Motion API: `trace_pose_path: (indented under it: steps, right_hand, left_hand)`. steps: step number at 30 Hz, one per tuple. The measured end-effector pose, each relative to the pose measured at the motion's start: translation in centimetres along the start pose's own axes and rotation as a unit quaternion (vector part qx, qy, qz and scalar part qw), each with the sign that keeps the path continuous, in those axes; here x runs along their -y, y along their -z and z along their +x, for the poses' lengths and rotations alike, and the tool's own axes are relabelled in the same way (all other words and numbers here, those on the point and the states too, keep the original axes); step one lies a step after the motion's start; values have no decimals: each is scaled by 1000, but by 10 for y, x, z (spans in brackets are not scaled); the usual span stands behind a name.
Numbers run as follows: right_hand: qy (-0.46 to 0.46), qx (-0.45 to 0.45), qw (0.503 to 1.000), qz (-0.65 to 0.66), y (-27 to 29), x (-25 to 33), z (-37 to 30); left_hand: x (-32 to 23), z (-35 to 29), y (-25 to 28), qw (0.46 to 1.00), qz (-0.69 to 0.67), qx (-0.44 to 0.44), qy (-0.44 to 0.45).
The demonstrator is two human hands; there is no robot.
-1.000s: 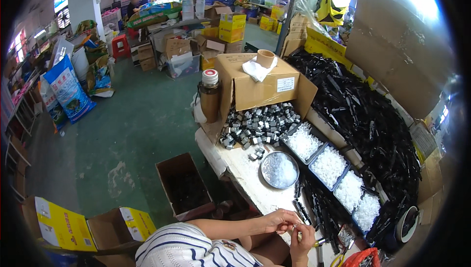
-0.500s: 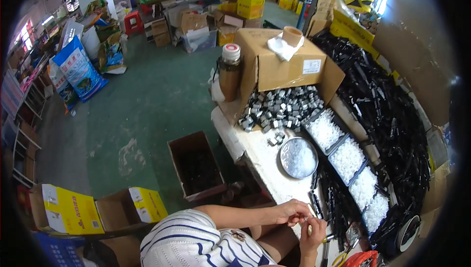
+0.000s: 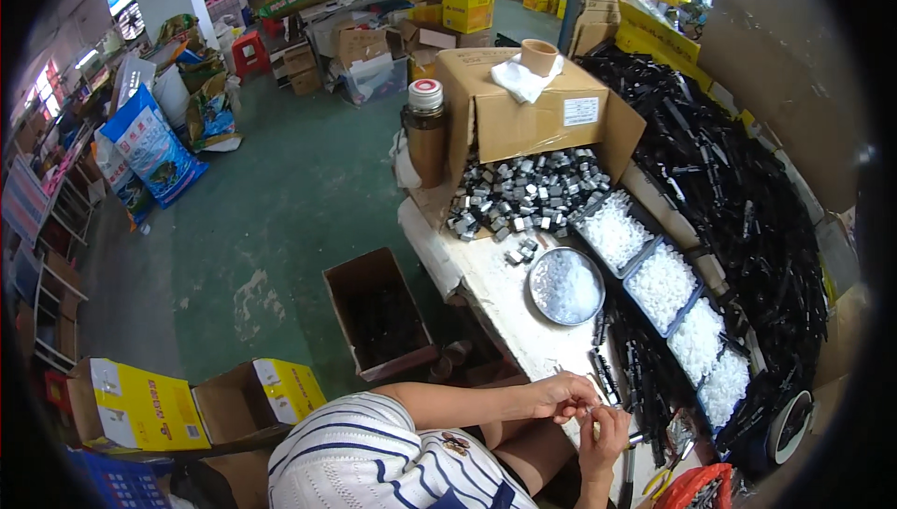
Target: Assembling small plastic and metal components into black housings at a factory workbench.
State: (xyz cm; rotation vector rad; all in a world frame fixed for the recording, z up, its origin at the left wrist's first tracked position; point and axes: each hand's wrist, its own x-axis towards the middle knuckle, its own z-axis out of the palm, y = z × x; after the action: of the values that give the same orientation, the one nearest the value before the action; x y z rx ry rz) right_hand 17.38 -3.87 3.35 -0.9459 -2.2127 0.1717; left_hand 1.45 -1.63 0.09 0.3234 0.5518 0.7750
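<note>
Two hands meet over a small pale piece, on the near side of the round metal dish.
From here, the left hand and right hand have their fingers pinched together at the piece, though it's too tiny to say what it is. It looks like a close fitting or handling step; the next move would call for a steady pinch and fine alignment. Black strips lie just nearside of the dish, white bits fill trays to its right, and metal blocks heap beyond it.
</note>
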Motion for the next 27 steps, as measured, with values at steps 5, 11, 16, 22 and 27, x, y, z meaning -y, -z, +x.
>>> trace_pose_path:
  steps: [5, 11, 16, 22, 27]
  right_hand:
    - [21, -10, 1000, 17, 4, -3, 6]
    - [2, -21, 1000, 20, 8, -8, -1]
    - [1, -17, 1000, 16, 15, -3, -16]
    - [-19, -36, 999, -10, 25, -2, -26]
    - [-23, -52, 998, -7, 18, -10, 1]
  left_hand:
    - [-2, 3, -4, 1000, -9, 3, 2]
    - [-2, 5, -13, 1000, -4, 0, 31]
    - [10, -1, -17, 999, 5, -9, 42]
    - [21, 11, -19, 995, 6, 3, 104]
    - [-14, 10, -17, 995, 11, -8, 101]
